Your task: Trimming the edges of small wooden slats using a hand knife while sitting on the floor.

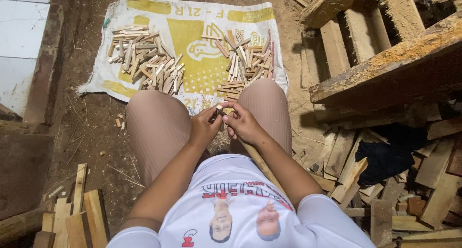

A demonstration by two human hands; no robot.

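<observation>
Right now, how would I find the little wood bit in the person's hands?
Find the white and yellow sack spread on the dirt floor. Just below its near edge, between the knees, the left hand and right hand meet. The small wood piece is pinched there, unlike the loose sticks piled on the sack.

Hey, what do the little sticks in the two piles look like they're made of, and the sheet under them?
Sticks: pale, raw-looking wood, rough-cut with square edges and no visible finish; the second pile looks the same. Sheet: probably a woven plastic sack laid flat, white with yellow print, slightly glossy and creased. The small piece between the left hand and right hand looks like the same wood.
</observation>
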